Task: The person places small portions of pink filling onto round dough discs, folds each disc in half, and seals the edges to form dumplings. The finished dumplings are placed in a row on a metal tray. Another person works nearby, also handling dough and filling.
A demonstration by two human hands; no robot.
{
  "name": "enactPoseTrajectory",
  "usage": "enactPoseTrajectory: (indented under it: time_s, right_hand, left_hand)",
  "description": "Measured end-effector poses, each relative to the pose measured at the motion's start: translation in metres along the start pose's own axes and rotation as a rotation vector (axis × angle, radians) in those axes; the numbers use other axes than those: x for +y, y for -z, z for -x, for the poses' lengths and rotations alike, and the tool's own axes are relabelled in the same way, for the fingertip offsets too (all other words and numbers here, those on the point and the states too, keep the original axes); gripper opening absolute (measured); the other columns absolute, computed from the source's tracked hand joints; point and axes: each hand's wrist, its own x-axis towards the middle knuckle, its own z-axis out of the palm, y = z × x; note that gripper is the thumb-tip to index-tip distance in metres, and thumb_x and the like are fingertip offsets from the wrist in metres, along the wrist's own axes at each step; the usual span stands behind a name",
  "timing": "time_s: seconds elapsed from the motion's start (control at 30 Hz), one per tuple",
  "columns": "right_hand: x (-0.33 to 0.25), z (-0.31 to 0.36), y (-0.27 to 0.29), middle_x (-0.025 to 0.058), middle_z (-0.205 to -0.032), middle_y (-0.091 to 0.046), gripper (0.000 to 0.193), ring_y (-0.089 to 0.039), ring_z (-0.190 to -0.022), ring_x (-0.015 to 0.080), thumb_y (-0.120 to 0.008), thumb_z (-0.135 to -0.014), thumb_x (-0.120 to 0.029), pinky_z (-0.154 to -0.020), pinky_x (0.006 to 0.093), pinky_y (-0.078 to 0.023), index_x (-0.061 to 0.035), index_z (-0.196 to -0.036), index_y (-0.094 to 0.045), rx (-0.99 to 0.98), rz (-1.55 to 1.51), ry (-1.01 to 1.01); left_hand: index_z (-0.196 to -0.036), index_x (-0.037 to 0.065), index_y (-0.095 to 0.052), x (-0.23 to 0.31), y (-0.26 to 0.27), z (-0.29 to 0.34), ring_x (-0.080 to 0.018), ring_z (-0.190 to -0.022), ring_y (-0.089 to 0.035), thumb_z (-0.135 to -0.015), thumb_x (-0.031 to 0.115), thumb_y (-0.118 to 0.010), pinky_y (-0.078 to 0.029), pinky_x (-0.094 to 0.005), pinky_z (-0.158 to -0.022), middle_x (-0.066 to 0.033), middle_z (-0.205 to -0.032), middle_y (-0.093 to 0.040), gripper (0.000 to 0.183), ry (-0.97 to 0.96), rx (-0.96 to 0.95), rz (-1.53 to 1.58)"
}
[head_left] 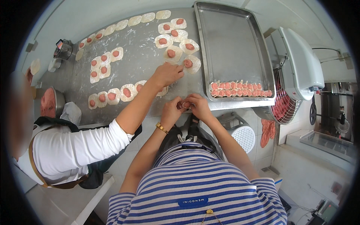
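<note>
In front of my body, at the table's near edge, my left hand (172,110) and my right hand (199,105) are closed together around a small meat-filled dumpling (186,105). Its pale wrapper is gathered about the pink filling, and my fingertips partly hide it. Just beyond, a co-worker's hand (170,74) reaches over the steel table (138,56) beside a filled wrapper (192,64). More wrappers topped with meat (189,47) lie in groups on the floured surface. Open-topped dumplings (240,90) stand in rows along the near end of the metal tray (232,48).
Plain wrappers (122,25) line the table's far edge. At left stands a bowl of meat filling (48,103), near the co-worker's white sleeve (78,150). A white mixer (298,60) with a wire guard is right of the tray. Below it sits a stool (243,138).
</note>
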Motion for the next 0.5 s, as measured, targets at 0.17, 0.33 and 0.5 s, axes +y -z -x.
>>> enactPoseTrajectory:
  time_s: [0.17,0.33,0.5]
  right_hand:
    - [0.002,0.004,-0.002,0.0136,-0.084,-0.063,0.029,-0.062,-0.08,0.0324,-0.059,-0.066,0.01,-0.07,0.0384,-0.05,-0.0022,-0.091,-0.066,0.05,-0.093,-0.14]
    - [-0.005,0.001,0.003,0.0133,-0.083,-0.062,0.029,-0.062,-0.081,0.0325,-0.057,-0.066,0.011,-0.07,0.0383,-0.05,-0.0018,-0.091,-0.065,0.004,-0.102,-0.088]
    - [-0.004,0.007,0.004,0.0139,-0.086,-0.062,0.03,-0.061,-0.083,0.0342,-0.058,-0.066,0.009,-0.071,0.0382,-0.049,-0.002,-0.092,-0.065,0.012,-0.051,-0.181]
  left_hand:
    - [-0.09,0.002,-0.06,-0.006,-0.003,0.003,-0.0241,-0.073,-0.066,-0.068,0.002,-0.075,-0.053,-0.0336,-0.066,-0.0113,-0.081,-0.065,0.026,-0.096,0.099,0.122]
    - [-0.098,0.001,-0.061,-0.008,-0.003,0.004,-0.0219,-0.075,-0.07,-0.07,0.003,-0.075,-0.054,-0.0309,-0.067,-0.0127,-0.083,-0.069,0.031,-0.044,-0.009,0.196]
    - [-0.097,0.001,-0.061,-0.006,-0.004,0.004,-0.0233,-0.074,-0.069,-0.073,0.004,-0.073,-0.054,-0.0316,-0.066,-0.0138,-0.081,-0.068,0.027,-0.033,-0.008,0.179]
